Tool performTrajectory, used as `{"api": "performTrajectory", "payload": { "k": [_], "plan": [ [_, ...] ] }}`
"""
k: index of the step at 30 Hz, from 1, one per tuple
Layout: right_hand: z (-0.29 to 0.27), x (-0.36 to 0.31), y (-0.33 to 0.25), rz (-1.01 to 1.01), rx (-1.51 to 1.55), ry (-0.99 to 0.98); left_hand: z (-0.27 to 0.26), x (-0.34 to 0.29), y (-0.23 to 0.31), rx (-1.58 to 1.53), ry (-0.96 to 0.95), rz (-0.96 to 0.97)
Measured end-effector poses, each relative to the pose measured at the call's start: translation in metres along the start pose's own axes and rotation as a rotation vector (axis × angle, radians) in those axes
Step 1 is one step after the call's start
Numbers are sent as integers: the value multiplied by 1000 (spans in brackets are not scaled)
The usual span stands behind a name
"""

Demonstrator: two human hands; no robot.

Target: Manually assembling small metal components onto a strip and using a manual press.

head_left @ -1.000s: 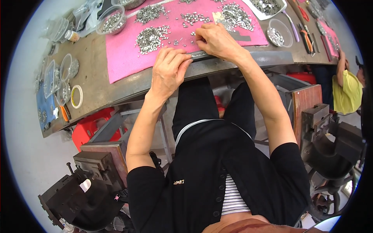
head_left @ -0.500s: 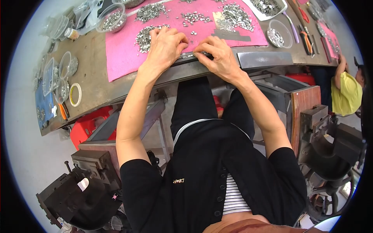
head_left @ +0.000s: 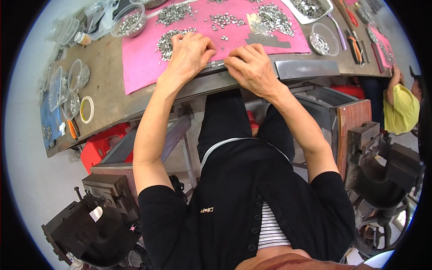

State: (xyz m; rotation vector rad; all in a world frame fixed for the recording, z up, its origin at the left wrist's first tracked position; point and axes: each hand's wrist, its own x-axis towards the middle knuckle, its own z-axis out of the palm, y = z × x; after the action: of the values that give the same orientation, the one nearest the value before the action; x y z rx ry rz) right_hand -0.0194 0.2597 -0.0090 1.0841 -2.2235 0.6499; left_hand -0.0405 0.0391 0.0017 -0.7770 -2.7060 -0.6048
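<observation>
Along the table's near edge lies a narrow dark metal bar (head_left: 213, 68) with small shiny pieces on it between my hands. My left hand (head_left: 191, 55) is closed at the left part of this bar, thumb and fingers bent together, beside a pile of small silver metal pieces (head_left: 165, 46) on the pink mat (head_left: 138, 67). At the right part of the bar, my right hand (head_left: 253, 68) is closed too, its fingertips pointing down and pressed together. What either hand pinches is hidden or too small to make out. A few loose pieces (head_left: 224, 38) lie just beyond the fingers.
Beyond are more piles of metal pieces (head_left: 274, 20), grey flat strips (head_left: 270, 41) and a clear tub (head_left: 324, 39). A metal plate (head_left: 307, 69) lies at the right edge, pliers (head_left: 353, 47) farther right. A tape roll (head_left: 87, 110) sits left. Another person in yellow (head_left: 402, 108) works far right.
My right hand has turned slightly, its fingers drawing closer together over the bar. My left hand has shifted a little to the left, showing more of the bar between the hands.
</observation>
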Motion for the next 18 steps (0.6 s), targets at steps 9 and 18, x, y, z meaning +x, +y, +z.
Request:
{"api": "performTrajectory", "payload": {
  "k": [9,18],
  "plan": [
    [-15,15,14,-16,94,-228,7,-4,1,77,132,64],
    [16,33,40,119,36,-260,9,-24,44,-384,219,-151]
  ]
}}
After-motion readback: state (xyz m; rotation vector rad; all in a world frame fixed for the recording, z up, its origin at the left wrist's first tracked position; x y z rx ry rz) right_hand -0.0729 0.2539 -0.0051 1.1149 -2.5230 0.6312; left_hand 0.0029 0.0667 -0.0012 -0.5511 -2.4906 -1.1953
